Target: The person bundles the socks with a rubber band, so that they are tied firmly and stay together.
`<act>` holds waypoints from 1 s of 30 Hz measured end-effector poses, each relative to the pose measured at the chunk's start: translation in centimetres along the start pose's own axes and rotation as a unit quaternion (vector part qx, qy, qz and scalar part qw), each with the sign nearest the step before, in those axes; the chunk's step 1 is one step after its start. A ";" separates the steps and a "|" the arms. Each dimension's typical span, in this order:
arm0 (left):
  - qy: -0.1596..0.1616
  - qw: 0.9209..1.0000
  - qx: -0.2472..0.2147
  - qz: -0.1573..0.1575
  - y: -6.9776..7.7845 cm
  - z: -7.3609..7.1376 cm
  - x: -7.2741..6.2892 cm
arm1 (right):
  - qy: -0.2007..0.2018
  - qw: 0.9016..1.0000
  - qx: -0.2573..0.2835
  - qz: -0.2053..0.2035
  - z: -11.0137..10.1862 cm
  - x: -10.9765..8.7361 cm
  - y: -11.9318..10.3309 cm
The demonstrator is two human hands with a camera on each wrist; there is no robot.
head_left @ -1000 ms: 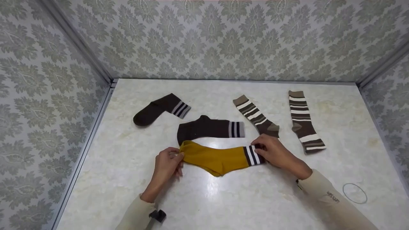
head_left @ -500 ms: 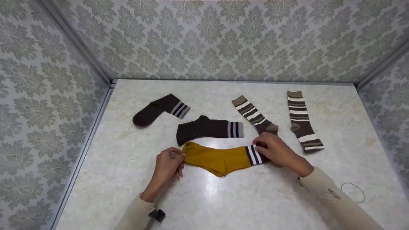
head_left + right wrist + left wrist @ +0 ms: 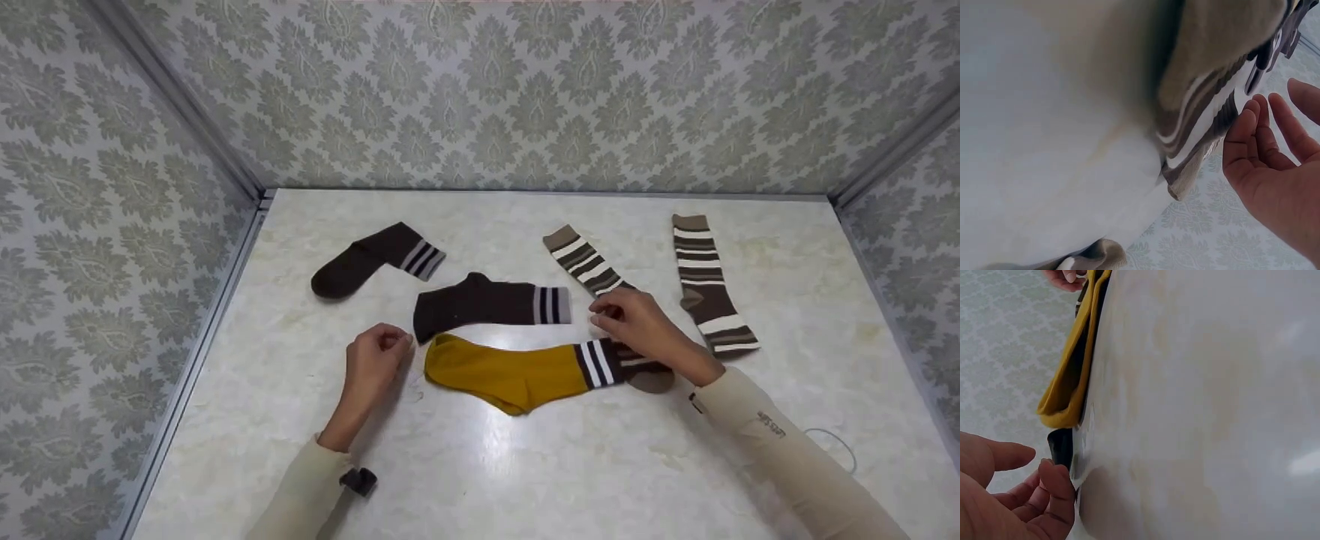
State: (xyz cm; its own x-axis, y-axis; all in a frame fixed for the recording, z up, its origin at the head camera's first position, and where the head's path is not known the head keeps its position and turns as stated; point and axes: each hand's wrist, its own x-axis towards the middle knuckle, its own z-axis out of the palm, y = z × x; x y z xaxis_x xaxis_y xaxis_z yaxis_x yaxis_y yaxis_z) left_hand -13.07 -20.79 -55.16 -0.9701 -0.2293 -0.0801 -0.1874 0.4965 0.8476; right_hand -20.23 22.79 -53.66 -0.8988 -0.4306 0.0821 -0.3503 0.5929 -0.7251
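A mustard-yellow sock (image 3: 495, 371) with a dark, white-striped cuff lies flat across the table, its toe pointing left. My left hand (image 3: 375, 364) hovers just beyond that toe, apart from it; in the left wrist view a gap shows between thumb and fingers. Over the middle striped sock (image 3: 581, 259), behind the yellow cuff, is my right hand (image 3: 641, 330), its fingers loosely bent with nothing between them. It hides part of this brown, white and tan sock, whose tan toe (image 3: 651, 382) shows beside the cuff. Right behind the yellow sock is a dark brown sock (image 3: 487, 301) with grey-striped cuff.
Another dark brown sock (image 3: 367, 259) lies bent at the back left. A second striped sock (image 3: 709, 281) lies at the back right. Near the right sleeve is a thin ring (image 3: 844, 446) on the table (image 3: 480, 472). Patterned walls (image 3: 525, 90) stand at the back and sides.
Both hands have let go of the yellow sock. My left hand has drawn off to the left of the toe, and my right hand has moved back from the cuff, uncovering the tan toe.
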 end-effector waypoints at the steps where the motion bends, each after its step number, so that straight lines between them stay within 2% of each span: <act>1: 0.005 1.000 0.007 0.007 0.0 -0.1 0.4 | -0.002 1.000 0.005 0.004 0.0 0.3 0.0; 5: 0.016 0.999 0.026 0.033 -0.2 -0.4 1.9 | -0.006 1.000 0.009 0.015 0.1 1.5 -0.2; 9: 0.007 0.998 0.033 0.055 -0.3 -0.5 3.3 | -0.009 1.000 0.017 0.014 0.2 2.7 -0.3; 17: -0.028 0.995 0.043 0.087 -0.1 -0.5 5.0 | -0.034 0.999 0.014 0.015 1.1 4.8 -1.0; 21: -0.058 0.992 0.050 0.103 0.3 -0.3 5.9 | -0.044 0.999 0.006 0.016 1.6 5.6 -1.1; 24: -0.080 0.988 0.070 0.115 0.5 0.0 6.5 | -0.043 0.999 0.005 0.027 2.0 6.0 -1.0; 30: -0.094 0.979 0.120 0.136 0.9 0.6 7.4 | -0.022 0.999 -0.004 0.042 2.3 6.5 -0.9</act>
State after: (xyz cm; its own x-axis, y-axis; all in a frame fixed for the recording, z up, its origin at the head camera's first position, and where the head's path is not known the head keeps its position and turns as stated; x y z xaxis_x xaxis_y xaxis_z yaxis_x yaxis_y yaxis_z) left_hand -20.52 -21.50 -55.30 -0.9961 0.0865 0.0173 0.0735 0.7058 0.7046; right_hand -25.18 17.90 -54.01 -0.9129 -0.4082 -0.0092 -0.2761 0.6337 -0.7226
